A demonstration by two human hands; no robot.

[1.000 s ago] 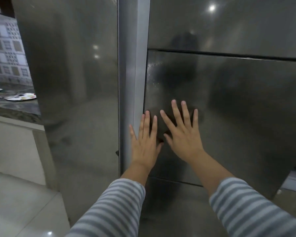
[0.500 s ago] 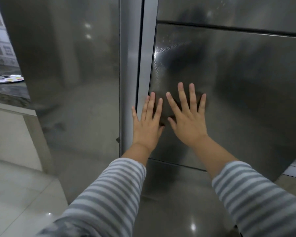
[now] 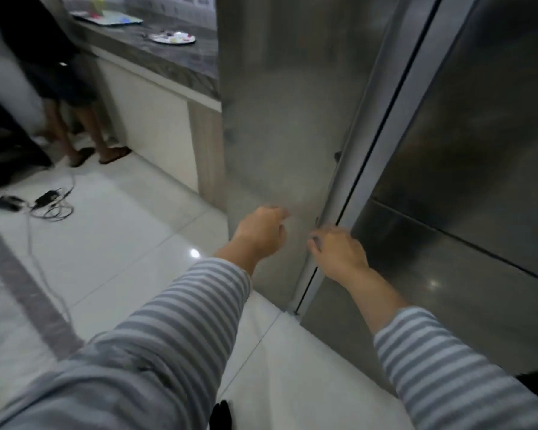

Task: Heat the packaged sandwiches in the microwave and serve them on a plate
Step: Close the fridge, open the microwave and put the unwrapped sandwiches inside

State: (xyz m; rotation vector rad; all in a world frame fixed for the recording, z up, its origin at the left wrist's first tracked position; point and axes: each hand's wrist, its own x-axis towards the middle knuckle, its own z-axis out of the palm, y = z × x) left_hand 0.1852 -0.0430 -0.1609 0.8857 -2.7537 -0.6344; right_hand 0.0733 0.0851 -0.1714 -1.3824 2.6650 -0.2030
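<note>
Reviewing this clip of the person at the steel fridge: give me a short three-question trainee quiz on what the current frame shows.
1. True or false: the plate with colourful bits sits on the counter left of the fridge.
2. Where is the right hand?
A. flat on the floor
B. at the fridge door's edge, low down, fingers curled
C. on the plate
3. Fill in: cables and a dark adapter lie on the white ____.

Key
1. True.
2. B. The blur hides whether the fingers actually grip the edge; the left hand, loosely curled, holds nothing visible.
3. Floor.
</note>
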